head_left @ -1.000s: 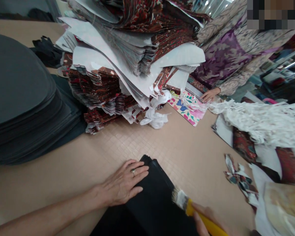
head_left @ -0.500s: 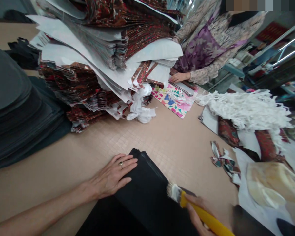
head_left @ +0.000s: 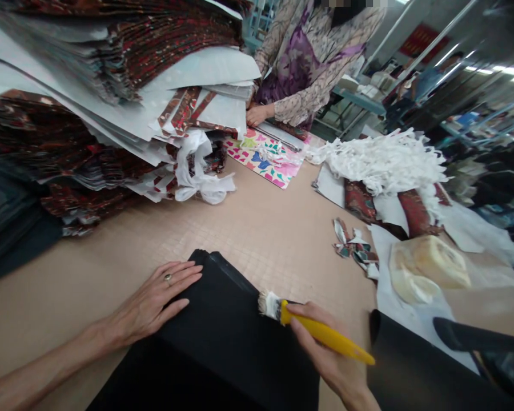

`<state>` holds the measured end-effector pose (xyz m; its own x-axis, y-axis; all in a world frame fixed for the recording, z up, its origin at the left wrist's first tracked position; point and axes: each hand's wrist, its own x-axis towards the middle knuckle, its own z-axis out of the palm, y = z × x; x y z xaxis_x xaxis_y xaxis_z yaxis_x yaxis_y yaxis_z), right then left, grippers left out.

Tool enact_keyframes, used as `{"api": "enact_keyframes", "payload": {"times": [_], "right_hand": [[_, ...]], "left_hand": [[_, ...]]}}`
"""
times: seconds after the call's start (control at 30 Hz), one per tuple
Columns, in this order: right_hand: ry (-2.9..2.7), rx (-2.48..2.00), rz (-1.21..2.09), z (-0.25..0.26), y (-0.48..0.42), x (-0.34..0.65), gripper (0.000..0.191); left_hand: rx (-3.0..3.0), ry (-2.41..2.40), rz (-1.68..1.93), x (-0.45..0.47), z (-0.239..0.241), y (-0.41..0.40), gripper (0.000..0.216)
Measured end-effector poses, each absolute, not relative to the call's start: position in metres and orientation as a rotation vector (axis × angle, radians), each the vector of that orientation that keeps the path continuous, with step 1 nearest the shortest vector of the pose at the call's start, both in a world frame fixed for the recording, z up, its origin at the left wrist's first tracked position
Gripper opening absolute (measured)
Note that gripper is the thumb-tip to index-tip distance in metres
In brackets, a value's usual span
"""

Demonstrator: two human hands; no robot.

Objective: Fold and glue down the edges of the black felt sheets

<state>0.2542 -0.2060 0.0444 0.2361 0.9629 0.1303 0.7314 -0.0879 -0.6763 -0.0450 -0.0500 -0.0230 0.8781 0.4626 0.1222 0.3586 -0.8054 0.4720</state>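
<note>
Head view's swinging rightward, but the yellow-handled, pale-bristled brush (head_left: 321, 331) is still sitting at the edge of the layered smooth black sheets (head_left: 231, 325) on the tan table (head_left: 291, 245), so looks like work's staying there. Right hand (head_left: 336, 368)'s gripping the handle; left hand (head_left: 160, 299)'s lying flat on the sheets, holding nothing.

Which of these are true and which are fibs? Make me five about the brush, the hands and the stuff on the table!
1. The right hand holds a yellow-handled brush. True.
2. The left hand wears a ring. True.
3. The left hand is holding scissors. False: it lies spread at the edge of the black material.
4. White strips are heaped on the table. True.
5. The brush's bristles are bright red. False: they are pale, with white on them.
</note>
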Motion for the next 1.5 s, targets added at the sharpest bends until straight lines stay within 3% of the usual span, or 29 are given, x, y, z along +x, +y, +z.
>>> {"api": "enact_keyframes", "payload": {"times": [0.2, 0.47, 0.6, 0.87, 1.1, 1.33, 1.5], "right_hand": [[-1.37, -2.011, 0.504, 0.041, -0.239, 0.303, 0.021], [-1.078, -2.315, 0.322, 0.047, -0.314, 0.384, 0.031], [-1.077, -2.258, 0.279, 0.06, -0.294, 0.36, 0.03], [-1.319, -1.895, 0.535, 0.047, -0.217, 0.274, 0.018], [-1.218, -1.985, 0.674, 0.032, -0.249, 0.316, 0.02], [-0.942, -2.295, 0.538, 0.047, -0.309, 0.379, 0.033], [-0.962, -2.253, 0.353, 0.072, -0.272, 0.344, 0.037]], "left_hand": [[2.635, 0.598, 0.308, -0.044, -0.023, -0.05, 0.052], [2.599, 0.624, 0.364, -0.043, -0.024, -0.05, 0.049], [2.606, 0.621, 0.379, -0.044, -0.025, -0.049, 0.049], [2.645, 0.619, 0.326, -0.046, -0.026, -0.049, 0.051], [2.655, 0.601, 0.31, -0.046, -0.026, -0.049, 0.053], [2.641, 0.582, 0.351, -0.045, -0.029, -0.048, 0.051], [2.615, 0.602, 0.368, -0.044, -0.022, -0.052, 0.046]]}}
